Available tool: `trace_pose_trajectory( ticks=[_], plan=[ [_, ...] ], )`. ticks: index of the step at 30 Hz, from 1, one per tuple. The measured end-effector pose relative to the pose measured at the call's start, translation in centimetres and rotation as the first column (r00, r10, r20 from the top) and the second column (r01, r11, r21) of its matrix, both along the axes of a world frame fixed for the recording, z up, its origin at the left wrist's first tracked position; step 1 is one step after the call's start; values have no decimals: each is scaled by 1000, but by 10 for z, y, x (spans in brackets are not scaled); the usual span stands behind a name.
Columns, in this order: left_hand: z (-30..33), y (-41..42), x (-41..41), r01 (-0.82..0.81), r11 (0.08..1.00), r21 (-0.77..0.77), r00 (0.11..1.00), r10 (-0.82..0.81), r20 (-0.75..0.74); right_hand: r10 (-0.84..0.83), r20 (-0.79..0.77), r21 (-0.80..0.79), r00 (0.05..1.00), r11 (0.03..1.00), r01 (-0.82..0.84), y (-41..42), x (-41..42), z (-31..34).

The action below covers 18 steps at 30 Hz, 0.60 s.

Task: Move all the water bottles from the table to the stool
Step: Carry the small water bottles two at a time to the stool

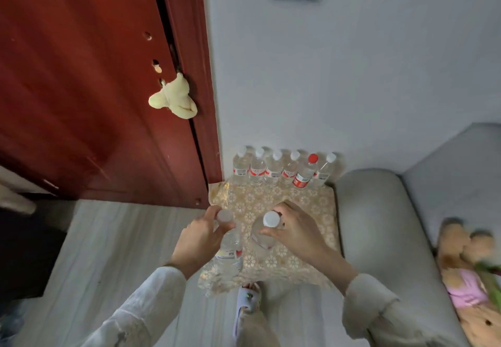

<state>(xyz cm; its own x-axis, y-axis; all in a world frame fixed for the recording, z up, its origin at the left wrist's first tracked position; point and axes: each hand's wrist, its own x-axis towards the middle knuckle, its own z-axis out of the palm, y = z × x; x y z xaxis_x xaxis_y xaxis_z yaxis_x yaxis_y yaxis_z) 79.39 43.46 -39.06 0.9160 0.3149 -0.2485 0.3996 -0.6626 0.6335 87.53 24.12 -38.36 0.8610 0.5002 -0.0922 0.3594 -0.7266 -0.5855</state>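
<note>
We see six clear, glossy plastic water bottles (284, 169) at centre frame, with smooth matt caps and paper-like labels. Below them lies a shiny gold floral-patterned cloth cover (306, 205). At upper left stands a dark red lacquered wooden door (81, 89), faintly glossy; at right, a matt grey fabric sofa (379, 224).

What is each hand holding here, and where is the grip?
Left hand grips a water bottle at its neck; right hand grips another bottle likewise, just below the cap.
</note>
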Motion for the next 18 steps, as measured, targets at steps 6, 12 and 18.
trace_pose_trajectory(
  ticks=[6, 12, 18],
  plan=[
    [-56, -2, 79, 37, 995, -90, 983, -52, -176, 103, -94, -229, 990, 966, -122, 17, 73, -53],
    [-104, 11, 147, 130, 989, -64, 966, -141, -218, 107, -132, -311, 985, 939, -143, 35, 135, -105],
    [-136, 28, 193, 75, 994, -82, 963, -94, -253, 159, -124, -414, 979, 889, -197, 59, 173, -146]
  ],
)
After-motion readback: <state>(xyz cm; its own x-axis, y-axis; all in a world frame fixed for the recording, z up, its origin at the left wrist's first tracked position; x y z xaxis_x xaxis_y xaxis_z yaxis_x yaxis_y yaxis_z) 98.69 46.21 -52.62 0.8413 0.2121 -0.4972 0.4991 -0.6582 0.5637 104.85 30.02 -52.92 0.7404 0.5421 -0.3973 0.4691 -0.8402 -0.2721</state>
